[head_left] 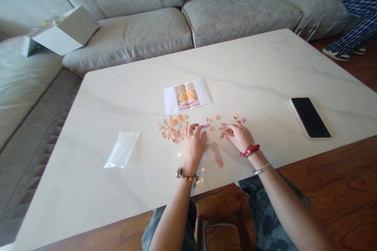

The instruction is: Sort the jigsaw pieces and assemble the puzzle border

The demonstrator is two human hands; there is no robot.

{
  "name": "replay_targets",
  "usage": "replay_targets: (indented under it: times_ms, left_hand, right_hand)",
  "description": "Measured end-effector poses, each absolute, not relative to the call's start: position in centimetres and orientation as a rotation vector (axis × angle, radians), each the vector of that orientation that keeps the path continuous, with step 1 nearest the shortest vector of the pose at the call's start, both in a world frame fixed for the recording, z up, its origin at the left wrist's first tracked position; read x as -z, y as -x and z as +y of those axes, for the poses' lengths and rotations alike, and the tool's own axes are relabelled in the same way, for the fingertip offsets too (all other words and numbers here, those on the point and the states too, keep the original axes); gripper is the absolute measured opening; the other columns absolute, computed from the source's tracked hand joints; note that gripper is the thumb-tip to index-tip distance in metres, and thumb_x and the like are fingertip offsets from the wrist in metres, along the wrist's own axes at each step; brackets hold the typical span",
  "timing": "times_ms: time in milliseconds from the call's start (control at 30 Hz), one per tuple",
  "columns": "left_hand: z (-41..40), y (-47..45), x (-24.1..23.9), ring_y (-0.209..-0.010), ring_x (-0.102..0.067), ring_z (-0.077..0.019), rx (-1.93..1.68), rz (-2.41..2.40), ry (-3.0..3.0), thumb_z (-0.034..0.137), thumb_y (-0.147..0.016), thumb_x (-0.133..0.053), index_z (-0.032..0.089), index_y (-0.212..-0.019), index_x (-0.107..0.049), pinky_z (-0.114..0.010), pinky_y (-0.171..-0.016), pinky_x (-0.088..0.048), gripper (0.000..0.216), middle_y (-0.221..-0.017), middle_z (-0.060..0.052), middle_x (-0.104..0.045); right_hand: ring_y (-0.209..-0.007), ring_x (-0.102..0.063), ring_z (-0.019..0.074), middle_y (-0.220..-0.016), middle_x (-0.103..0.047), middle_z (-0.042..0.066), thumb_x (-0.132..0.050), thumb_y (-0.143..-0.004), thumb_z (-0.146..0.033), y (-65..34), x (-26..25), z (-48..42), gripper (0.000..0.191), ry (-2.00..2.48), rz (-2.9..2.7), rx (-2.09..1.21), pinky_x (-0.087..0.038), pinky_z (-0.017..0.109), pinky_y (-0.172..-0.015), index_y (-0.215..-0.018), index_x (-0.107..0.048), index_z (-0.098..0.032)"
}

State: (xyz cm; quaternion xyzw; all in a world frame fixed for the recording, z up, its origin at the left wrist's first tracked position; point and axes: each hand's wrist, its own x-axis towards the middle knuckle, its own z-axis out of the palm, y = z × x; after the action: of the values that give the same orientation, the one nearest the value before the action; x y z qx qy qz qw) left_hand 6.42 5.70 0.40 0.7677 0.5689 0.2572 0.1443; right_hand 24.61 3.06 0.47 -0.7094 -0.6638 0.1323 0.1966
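Observation:
My left hand (194, 145) rests on the table with bent fingers apart, beside a heap of small orange and pink jigsaw pieces (173, 127). To its right my right hand (240, 136) is closed at the fingertips on a puzzle piece (224, 130), partly hidden by the fingers. Loose pink and purple pieces (217, 117) lie scattered just beyond both hands. Between my wrists lies a joined strip of pieces (217, 155), bent at its upper end. Behind the heap is a creased sheet with a picture (188, 96) of yellow cartoon figures.
A clear plastic bag (122, 150) lies on the left of the white marbled table (141, 98). At the right is a phone (310, 118), dark screen up. A grey sofa (241, 15) stands behind, with a white box (67, 31). Another person's legs (353, 27) are at the far right.

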Motion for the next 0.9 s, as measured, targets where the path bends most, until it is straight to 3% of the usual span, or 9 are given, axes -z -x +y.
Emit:
replay_targets:
  times_ms: [333,567,700,900]
  left_hand:
    - [7.3,-3.9,-0.3,-0.099,-0.052,-0.0192,-0.897,1.578,-1.976,0.019,-0.079,-0.051,0.019,-0.096,-0.061,-0.036,-0.089,-0.042,0.020,-0.103,-0.006,-0.055]
    - [6.2,-2.7,-0.2,-0.097,-0.054,-0.0178,-0.851,1.499,-1.993,0.021,-0.080,-0.051,0.019,-0.095,-0.061,-0.032,-0.082,-0.045,0.019,-0.104,-0.006,-0.057]
    - [4.8,-1.9,-0.6,-0.094,-0.055,-0.0163,-0.823,1.436,-2.022,0.021,-0.080,-0.051,0.020,-0.095,-0.061,-0.030,-0.079,-0.046,0.019,-0.103,-0.005,-0.058]
    - [1.7,-0.5,-1.6,-0.081,-0.057,-0.0131,-0.854,1.402,-1.945,0.024,-0.081,-0.049,0.020,-0.093,-0.062,-0.025,-0.069,-0.046,0.018,-0.096,-0.004,-0.060]
  right_hand:
    - [-0.077,-0.057,0.0181,-0.078,-0.062,0.006,-0.051,-0.075,-0.019,-24.6,-0.8,3.1,0.009,1.852,-1.879,-0.352,-0.044,0.029,-0.070,-0.070,-0.058,-0.019]
    - [-0.060,-0.060,0.0138,-0.075,-0.067,0.005,-0.053,-0.074,-0.031,-23.6,-3.2,0.8,0.023,1.595,-1.466,-0.909,-0.049,0.027,-0.058,-0.091,-0.063,-0.018]
    - [-0.057,-0.061,0.0145,-0.071,-0.066,0.005,-0.058,-0.070,-0.037,-21.1,-3.5,-1.4,0.029,1.420,-1.266,-1.362,-0.049,0.026,-0.047,-0.088,-0.062,-0.015]
    - [-0.053,-0.060,0.0130,-0.065,-0.066,0.005,-0.060,-0.068,-0.035,-18.7,-3.5,-2.7,0.028,1.419,-1.195,-1.427,-0.047,0.022,-0.043,-0.086,-0.062,-0.013]
